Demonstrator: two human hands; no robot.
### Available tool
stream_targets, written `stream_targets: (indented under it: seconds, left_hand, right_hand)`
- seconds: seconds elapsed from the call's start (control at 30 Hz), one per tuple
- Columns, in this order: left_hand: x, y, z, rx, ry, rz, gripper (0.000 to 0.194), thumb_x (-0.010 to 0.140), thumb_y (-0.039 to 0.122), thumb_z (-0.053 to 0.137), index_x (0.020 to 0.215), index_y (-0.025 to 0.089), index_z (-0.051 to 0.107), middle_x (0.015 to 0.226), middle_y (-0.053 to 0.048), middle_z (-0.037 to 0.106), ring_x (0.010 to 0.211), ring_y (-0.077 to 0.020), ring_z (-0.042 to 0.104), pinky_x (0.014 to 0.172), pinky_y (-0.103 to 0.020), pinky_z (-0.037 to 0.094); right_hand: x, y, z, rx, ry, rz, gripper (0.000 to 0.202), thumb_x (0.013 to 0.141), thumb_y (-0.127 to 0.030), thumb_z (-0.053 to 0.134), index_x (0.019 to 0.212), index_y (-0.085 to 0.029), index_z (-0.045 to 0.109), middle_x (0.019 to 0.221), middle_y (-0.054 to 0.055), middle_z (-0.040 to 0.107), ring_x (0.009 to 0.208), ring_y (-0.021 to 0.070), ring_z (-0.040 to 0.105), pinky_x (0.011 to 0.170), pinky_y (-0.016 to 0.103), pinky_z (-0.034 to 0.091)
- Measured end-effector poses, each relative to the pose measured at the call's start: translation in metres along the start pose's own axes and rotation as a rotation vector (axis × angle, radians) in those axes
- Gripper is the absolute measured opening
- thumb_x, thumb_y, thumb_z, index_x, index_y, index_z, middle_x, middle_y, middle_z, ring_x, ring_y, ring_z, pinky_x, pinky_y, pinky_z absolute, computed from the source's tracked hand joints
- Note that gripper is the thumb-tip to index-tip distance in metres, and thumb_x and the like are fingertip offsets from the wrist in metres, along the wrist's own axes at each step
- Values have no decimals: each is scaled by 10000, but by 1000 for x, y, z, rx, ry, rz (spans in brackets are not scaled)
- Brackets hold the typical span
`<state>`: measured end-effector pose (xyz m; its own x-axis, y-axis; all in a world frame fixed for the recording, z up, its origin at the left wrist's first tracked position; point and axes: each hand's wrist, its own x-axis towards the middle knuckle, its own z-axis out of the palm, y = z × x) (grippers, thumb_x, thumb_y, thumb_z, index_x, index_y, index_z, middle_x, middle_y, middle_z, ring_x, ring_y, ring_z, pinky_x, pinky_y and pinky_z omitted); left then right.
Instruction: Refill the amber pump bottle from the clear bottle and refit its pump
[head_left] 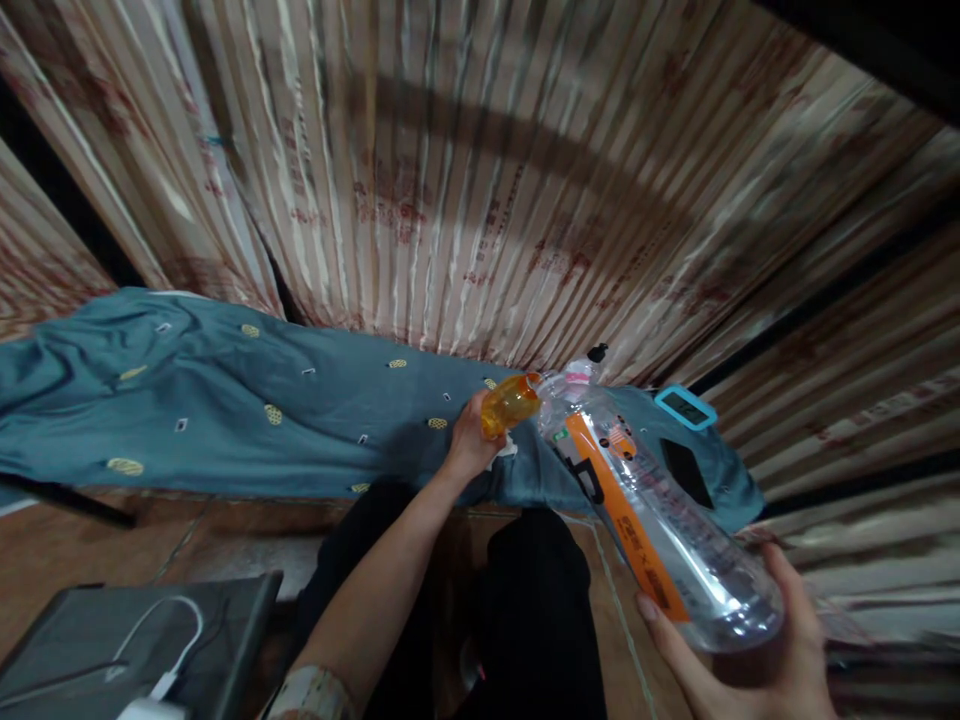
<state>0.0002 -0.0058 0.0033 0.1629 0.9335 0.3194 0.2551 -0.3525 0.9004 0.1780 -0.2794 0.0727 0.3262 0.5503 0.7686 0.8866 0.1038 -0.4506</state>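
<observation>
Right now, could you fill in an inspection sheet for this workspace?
Surface: teal pineapple-print cloth, wrinkled toward the left end
Job's things: small amber bottle, mouth against that of a large clear bottle
Clutter: black-topped bottle, white tissue, blue-framed display, dark flat object
Grippers: bare hands; left hand grips amber bottle, right hand supports large bottle's base
Cables: white cable on grey surface, lower left
Surroundings: pleated curtain, tiled floor

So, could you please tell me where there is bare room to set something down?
The teal cloth looks free from its rumpled left end to the left hand, with the pleated curtain behind. Right of that hand it is crowded: held amber bottle, held large clear bottle, black-topped bottle, blue-rimmed device and dark flat item.
</observation>
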Motion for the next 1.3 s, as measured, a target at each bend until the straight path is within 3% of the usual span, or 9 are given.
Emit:
stream_targets:
  seconds: [0.1,0.4,0.6,0.87,0.97,1.13,1.3]
  left_hand:
    - [-1,1,1,4,12,10,687,681,35,730,1322,197,544,1302,-118,748,1256,-307,719,1110,-468,578]
    - [-2,0,1,-8,0,18,692,688,53,756,1335,188,549,1318,-125,738,1263,-308,715,1116,-475,576]
    - [-3,0,-1,-38,-6,13,702,691,63,766,1344,208,554,1323,-113,738,1262,-301,715,1116,-473,579]
    - [-3,-1,0,-33,25,18,665,698,57,750,1325,199,581,1282,-102,751,1231,-293,727,1097,-452,589]
    - [-3,-3,1,-36,27,19,699,684,58,764,1342,208,581,1283,-95,749,1232,-294,723,1099,-457,586]
    - [-3,-3,2,-30,30,21,699,681,54,758,1338,212,579,1276,-91,751,1231,-297,723,1104,-463,586]
    - [-4,2,1,-22,18,2,696,675,30,738,1331,200,580,1312,-108,743,1262,-303,714,1123,-459,582]
  right_hand:
    - [1,-5,0,-13,17,-4,1151,716,-556,960,1672,-220,414,1466,161,604,1072,270,693,913,409,609]
    - [-4,2,-1,34,50,83,1236,640,-528,994,1676,-215,398,1472,187,579,1031,274,683,736,361,616]
    - [-2,-10,11,109,186,82,1048,674,-549,974,1560,-185,550,1263,150,661,1035,270,666,761,353,600]
    - [0,-9,7,49,124,-9,1054,714,-524,965,1596,-166,513,1277,147,667,1037,259,675,784,340,583]
    - [1,-10,5,-11,105,-47,1093,716,-564,961,1617,-166,487,1292,161,671,1043,284,686,808,371,589]
    - [0,-20,8,43,171,51,1057,719,-582,952,1596,-176,526,1263,158,678,993,282,686,838,413,594]
    - [-2,-23,9,31,152,90,1105,685,-585,967,1601,-164,516,1265,172,672,1011,304,688,879,487,619]
